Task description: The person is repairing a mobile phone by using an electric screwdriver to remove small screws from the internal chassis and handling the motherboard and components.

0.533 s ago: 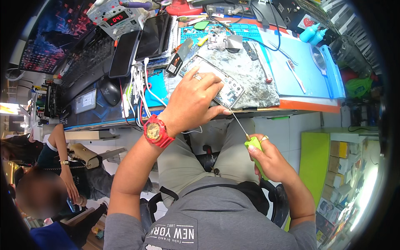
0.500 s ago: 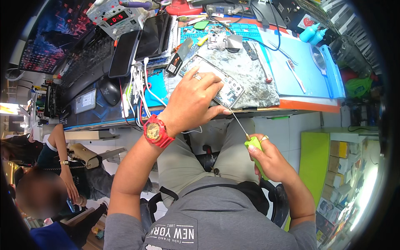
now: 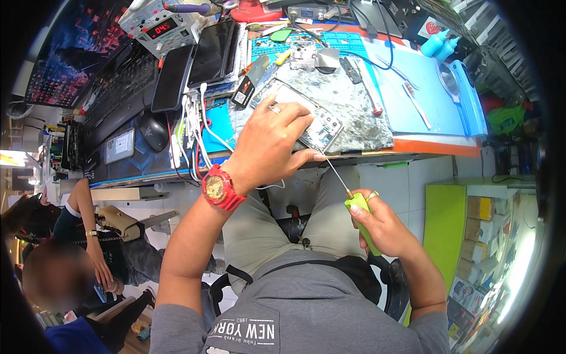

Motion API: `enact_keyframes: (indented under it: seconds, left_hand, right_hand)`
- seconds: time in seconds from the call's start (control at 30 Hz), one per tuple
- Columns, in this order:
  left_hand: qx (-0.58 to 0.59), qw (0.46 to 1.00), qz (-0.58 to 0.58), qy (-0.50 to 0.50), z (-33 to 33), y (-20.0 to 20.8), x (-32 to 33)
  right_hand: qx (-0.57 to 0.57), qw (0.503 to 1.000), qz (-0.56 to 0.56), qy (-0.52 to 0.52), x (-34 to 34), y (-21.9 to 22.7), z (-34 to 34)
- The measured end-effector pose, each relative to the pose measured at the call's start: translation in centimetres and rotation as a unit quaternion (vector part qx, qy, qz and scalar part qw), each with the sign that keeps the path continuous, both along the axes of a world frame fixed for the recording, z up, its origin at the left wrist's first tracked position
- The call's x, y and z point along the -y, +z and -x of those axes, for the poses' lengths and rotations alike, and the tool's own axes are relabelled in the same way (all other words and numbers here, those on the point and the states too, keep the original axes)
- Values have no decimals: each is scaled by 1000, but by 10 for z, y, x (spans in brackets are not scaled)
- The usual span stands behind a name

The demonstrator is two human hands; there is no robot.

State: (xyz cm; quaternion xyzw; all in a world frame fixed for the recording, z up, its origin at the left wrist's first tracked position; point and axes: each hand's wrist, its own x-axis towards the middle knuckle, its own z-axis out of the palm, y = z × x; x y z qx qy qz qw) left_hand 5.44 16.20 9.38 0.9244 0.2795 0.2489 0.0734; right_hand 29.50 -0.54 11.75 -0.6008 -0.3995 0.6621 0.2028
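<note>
An opened smartphone (image 3: 323, 125) with its inner parts exposed lies slantwise on a grey, worn mat. My left hand (image 3: 276, 128) bends over its lower left side and holds it, fingers on top and thumb by the near edge. A red watch is on that wrist. In my right hand (image 3: 383, 224) is a green-handled screwdriver (image 3: 361, 215), gripped between thumb and fingers. Its thin metal shaft slants up to the phone's near corner, beside my left thumb. The exact contact of the tip is too small to make out.
Left of the phone lie white cables (image 3: 193, 127), a black mouse (image 3: 153, 128) and a dark phone (image 3: 172, 78). Behind stands a power supply (image 3: 158, 26). On the right, a blue mat (image 3: 401, 112) holds tweezers and a brush. Another person sits at far left.
Both hands keep almost the same pose, with the screwdriver still at the phone's corner. The bench view has shifted slightly. The red digits on the power supply differ.
</note>
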Motion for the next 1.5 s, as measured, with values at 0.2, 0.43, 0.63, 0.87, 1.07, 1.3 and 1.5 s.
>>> enact_keyframes:
  seconds: [0.2, 0.43, 0.63, 0.87, 1.07, 1.3, 1.5]
  left_hand:
    - [7, 1000, -21, 2, -1, 1, 0]
    - [11, 1000, -17, 6, -3, 0, 0]
    - [12, 1000, 1, 13, -3, 0, 2]
    - [13, 1000, 7, 17, -4, 0, 2]
    - [9, 1000, 11, 25, -4, 1, 3]
    - [12, 1000, 6, 25, -4, 0, 3]
    - [16, 1000, 6, 24, -4, -1, 3]
  right_hand:
    - [-8, 1000, 10, -8, -1, 2, 1]
    - [-20, 1000, 9, -22, -1, -1, 3]
    - [-16, 1000, 8, -26, -2, -1, 4]
    - [-22, 999, 2, -29, -2, -5, 3]
    - [-23, 1000, 6, -13, -3, -8, 2]
    - [-29, 999, 10, -19, -4, -9, 2]
    - [-35, 999, 9, -32, -5, -7, 3]
